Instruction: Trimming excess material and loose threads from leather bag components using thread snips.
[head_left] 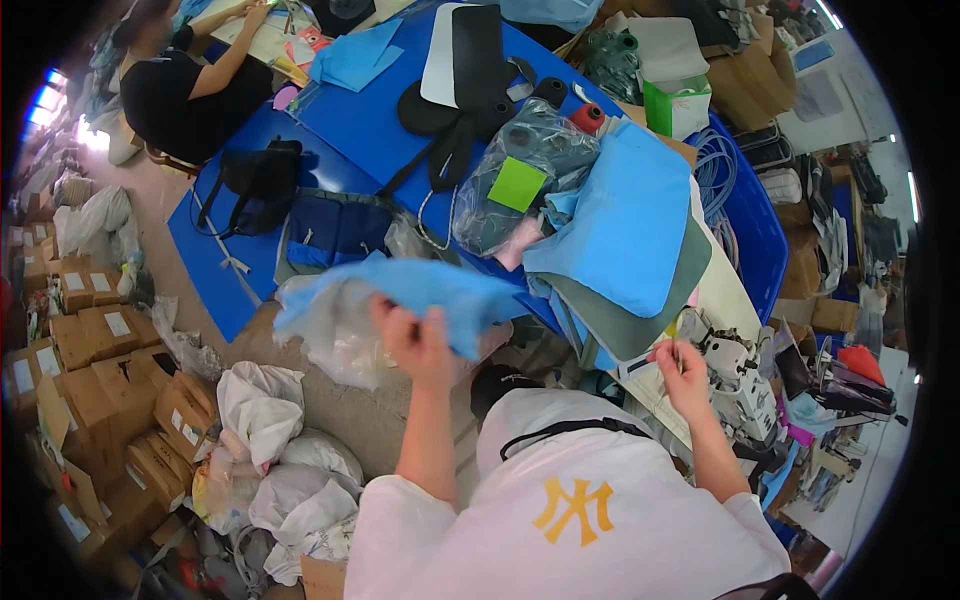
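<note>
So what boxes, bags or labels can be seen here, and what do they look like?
Cardboard boxes: stacked on the floor at left, brown with white rectangular labels.
Clear plastic bag: on the blue table, bulging, with a square green label.
Green-and-white box: upper table edge, open-topped.
White sacks: lumpy, on the floor beside the boxes.

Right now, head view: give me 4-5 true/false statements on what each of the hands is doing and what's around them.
1. The left hand grips a light blue cloth. True.
2. The right hand rests on a cardboard box. False: it is at the pale sewing machine, pinching something small that cannot be made out.
3. A stack of folded blue and grey fabric lies between the two hands, further up the table. True.
4. The big work surface is red. False: it is blue.
5. Another person sits at the far end of the table. True.
</note>
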